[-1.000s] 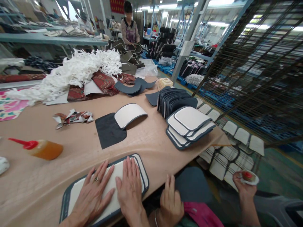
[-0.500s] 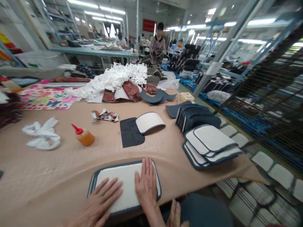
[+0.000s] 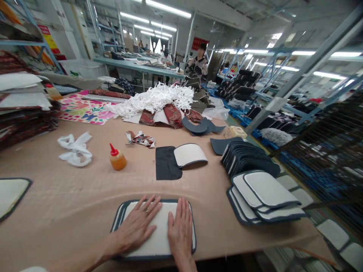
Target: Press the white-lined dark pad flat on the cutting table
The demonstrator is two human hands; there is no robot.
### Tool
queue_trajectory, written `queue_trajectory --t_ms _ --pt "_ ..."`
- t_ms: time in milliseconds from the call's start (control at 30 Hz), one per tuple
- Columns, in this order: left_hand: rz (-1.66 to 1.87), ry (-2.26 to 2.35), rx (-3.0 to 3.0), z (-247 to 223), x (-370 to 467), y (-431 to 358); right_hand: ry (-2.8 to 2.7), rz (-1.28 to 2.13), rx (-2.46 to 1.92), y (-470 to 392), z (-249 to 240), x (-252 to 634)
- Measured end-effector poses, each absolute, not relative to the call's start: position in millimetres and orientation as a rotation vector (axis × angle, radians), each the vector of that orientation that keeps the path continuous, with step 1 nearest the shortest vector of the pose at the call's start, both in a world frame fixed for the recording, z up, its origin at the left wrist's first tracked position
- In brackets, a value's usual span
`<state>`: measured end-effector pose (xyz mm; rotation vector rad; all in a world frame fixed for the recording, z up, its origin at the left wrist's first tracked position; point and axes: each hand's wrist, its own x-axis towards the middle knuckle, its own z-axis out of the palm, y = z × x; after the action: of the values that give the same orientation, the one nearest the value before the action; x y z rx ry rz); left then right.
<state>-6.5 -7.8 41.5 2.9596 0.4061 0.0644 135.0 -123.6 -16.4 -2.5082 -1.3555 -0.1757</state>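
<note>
Workshop, brown table (image 3: 70,196) on my feed. White dark-edged pads (image 3: 162,241) layered at the near edge, under both hands. I see the left hand (image 3: 137,227) flat on the top pad, fingers spread; right hand (image 3: 181,230) flat on it too, fingers together. Bottle (image 3: 118,161) beyond, to the left. Dark sheet (image 3: 166,164) beyond, too. Pad pile (image 3: 272,189) right, by dark pieces (image 3: 245,156). White scraps (image 3: 159,99) heaped far side.

You wear the single camera on your head, and it looks forward and down across the brown surface (image 3: 70,192); your left hand (image 3: 138,228) and right hand (image 3: 180,228) show close at the bottom, ceiling lights (image 3: 168,8) far off up top.
</note>
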Motion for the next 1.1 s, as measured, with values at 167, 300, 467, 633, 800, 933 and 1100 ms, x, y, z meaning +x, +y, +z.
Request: queue_trajectory --t_ms 167,300,467,633,800,933,1100 --pt "0.002 0.43 2.893 42 -12 -7 -1.515 -0.186 -2.416 -112 -5 132" --pt "-0.034 0.435 2.828 43 -12 -6 -1.536 -0.223 -2.375 -105 -3 127" --pt "-0.06 0.449 2.723 41 -14 -5 -1.649 -0.266 -2.33 -105 -10 128" --pt "-0.015 0.492 2.641 48 -20 -6 -1.675 -0.324 -2.29 -105 -15 128" --pt "0.084 0.654 2.606 49 -24 -18 -1.691 -0.415 -2.254 -109 -26 128" --pt "0.111 0.675 2.604 45 -25 -22 -1.728 -0.395 -2.272 -111 -25 128" --pt "0.147 0.614 2.603 49 -26 -14 -1.788 -0.31 -2.314 -116 -17 132"
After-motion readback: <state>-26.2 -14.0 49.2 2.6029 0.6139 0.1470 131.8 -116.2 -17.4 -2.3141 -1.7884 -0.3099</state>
